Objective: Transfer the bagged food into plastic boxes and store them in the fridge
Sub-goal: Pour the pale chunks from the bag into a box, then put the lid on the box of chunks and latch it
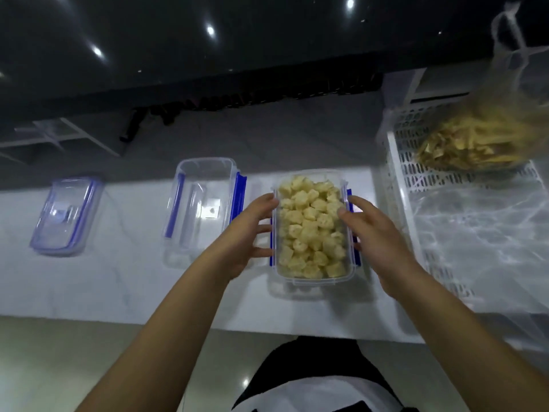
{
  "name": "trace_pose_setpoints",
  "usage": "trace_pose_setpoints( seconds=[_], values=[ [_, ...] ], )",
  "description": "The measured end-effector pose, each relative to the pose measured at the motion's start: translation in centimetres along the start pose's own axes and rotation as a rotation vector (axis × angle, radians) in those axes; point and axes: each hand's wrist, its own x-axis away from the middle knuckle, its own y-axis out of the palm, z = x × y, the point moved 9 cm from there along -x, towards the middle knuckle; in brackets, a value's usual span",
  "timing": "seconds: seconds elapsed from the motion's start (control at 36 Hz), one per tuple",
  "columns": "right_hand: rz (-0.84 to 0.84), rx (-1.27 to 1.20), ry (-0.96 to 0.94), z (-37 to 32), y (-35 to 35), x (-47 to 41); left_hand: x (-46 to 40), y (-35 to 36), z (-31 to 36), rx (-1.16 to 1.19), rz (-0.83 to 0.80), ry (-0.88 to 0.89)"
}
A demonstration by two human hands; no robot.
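A clear plastic box (312, 230) packed with pale yellow food cubes stands on the white counter (118, 281), with blue clips along both long sides. My left hand (246, 233) is at the box's left side, thumb at the rim and straight fingertips touching the left blue clip. My right hand (377, 236) is at the right side, thumb resting on top of the box and fingers curled over the right clip. To the left stands an empty clear box (202, 203). A separate clear lid with blue edges (65, 215) lies further left.
A white perforated basket (410, 185) sits at the right edge of the counter. It holds a plastic bag of yellowish strips (481, 141) and crumpled clear plastic (481, 242). A dark glossy surface rises behind the counter. The floor lies below the counter's near edge.
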Motion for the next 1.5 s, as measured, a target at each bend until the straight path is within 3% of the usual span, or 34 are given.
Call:
trace_pose_setpoints(
  seconds=[0.11,0.22,0.33,0.39,0.44,0.72,0.92,1.11,1.31,1.5],
  values=[
    [-0.006,0.229,-0.099,-0.3,-0.2,0.8,0.0,-0.2,-0.6,-0.114,0.036,0.063],
    [-0.006,0.601,-0.242,-2.6,0.6,2.2,2.0,-1.6,0.2,-0.472,0.218,0.231],
    [-0.065,0.765,-0.385,-5.7,3.2,3.1,5.3,-2.5,1.6,-0.723,0.283,0.455],
    [-0.135,0.860,-0.423,-6.5,5.4,3.2,6.3,-3.8,1.6,-0.852,0.331,0.483],
    [-0.198,0.949,-0.440,-6.7,7.8,3.1,6.6,-6.0,1.0,-0.901,0.371,0.432],
    [-0.388,1.266,-0.578,-4.4,22.1,3.9,6.6,-24.8,-7.0,-0.690,0.616,0.165],
    [-0.448,1.419,-0.583,-3.1,34.9,2.9,4.7,-41.4,-10.3,-0.753,0.773,0.050],
    [-0.482,1.491,-0.579,-1.3,48.5,1.0,-0.3,-54.0,-10.1,-0.838,0.736,-0.044],
    [-0.445,1.601,-0.438,3.4,52.4,-1.7,-4.6,-55.7,-9.9,-0.888,0.562,-0.048],
    [-0.430,1.544,-0.458,4.8,52.0,-2.3,-5.8,-55.3,-9.7,-0.972,0.576,-0.025]
  ],
)
